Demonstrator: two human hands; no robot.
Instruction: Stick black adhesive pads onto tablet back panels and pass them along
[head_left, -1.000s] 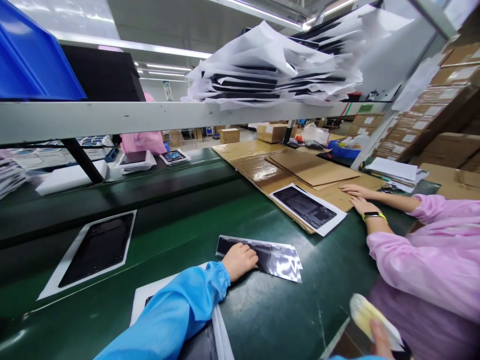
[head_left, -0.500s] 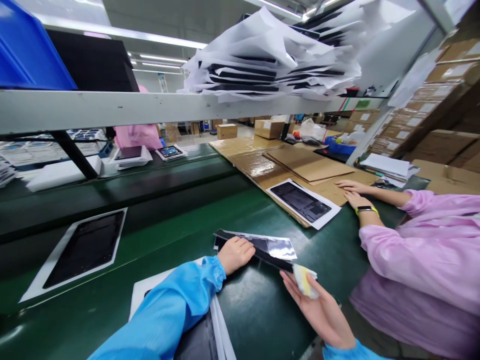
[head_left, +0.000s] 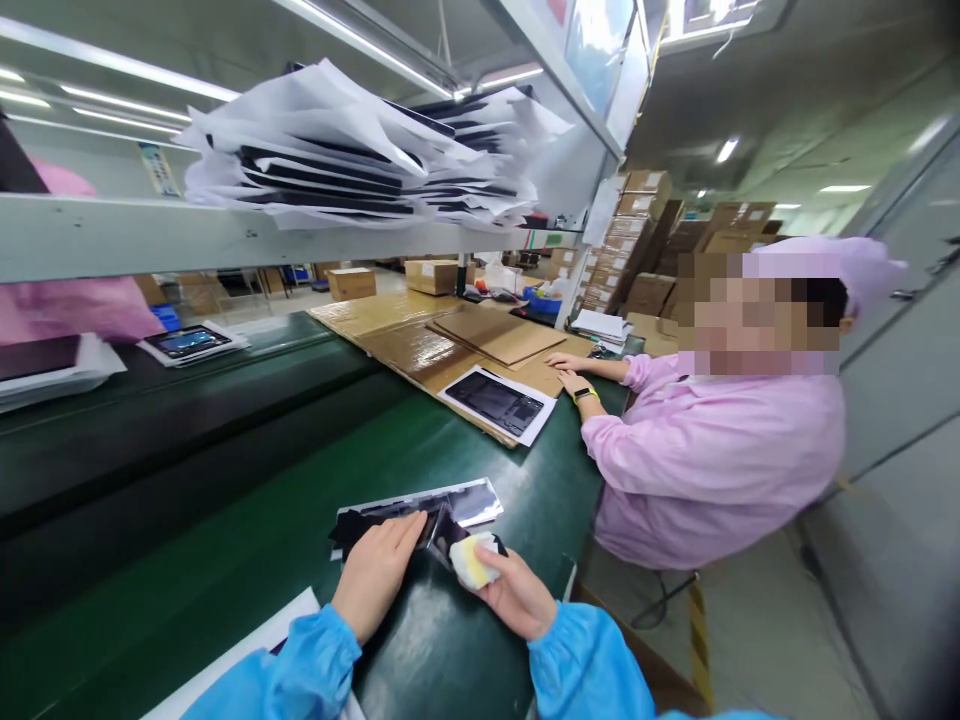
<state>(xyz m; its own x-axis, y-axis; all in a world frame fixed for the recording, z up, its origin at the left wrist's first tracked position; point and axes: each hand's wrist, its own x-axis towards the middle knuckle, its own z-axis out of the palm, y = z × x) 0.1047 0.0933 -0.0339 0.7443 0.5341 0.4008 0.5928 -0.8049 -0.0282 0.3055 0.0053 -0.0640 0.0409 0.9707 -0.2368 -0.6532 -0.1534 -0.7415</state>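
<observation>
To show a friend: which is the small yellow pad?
At the near side of the green conveyor belt, a blue-sleeved right hand holds the pad. It is yellow and white, unlike the dark glossy sheet beside it under the left hand.

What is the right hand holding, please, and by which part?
The right hand holds a yellow-white sponge by its right end, in the fingers.
</observation>
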